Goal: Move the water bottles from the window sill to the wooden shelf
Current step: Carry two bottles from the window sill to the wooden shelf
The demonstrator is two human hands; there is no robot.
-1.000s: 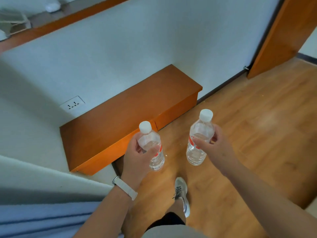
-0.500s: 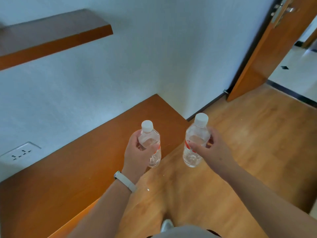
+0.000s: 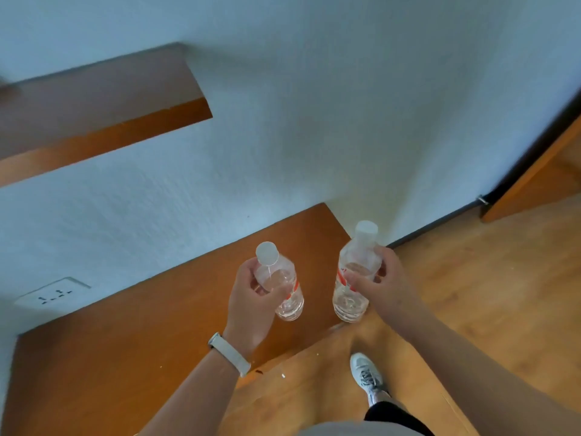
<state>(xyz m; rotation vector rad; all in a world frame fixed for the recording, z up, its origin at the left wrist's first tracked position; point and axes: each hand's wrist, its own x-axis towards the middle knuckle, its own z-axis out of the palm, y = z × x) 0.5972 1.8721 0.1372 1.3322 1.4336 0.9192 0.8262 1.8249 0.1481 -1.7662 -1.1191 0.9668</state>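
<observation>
Your left hand [image 3: 251, 305] is clenched around one bottle [image 3: 279, 286], your right hand [image 3: 382, 286] around the other bottle [image 3: 353, 278], both upright and just apart, above the low cabinet's [image 3: 132, 335] right end. In the last second you've stepped closer, and the wall shelf [image 3: 94, 114] now shows at upper left, likely the drop-off, so carrying is nearly done. Both bottles are clear, white-capped, with red-banded labels.

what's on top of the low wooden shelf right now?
Nothing rests on the visible top of the low wooden shelf. Both bottles hang above its right end: the left bottle in the left hand, the right bottle in the right hand. Arms hide some surface.
</observation>
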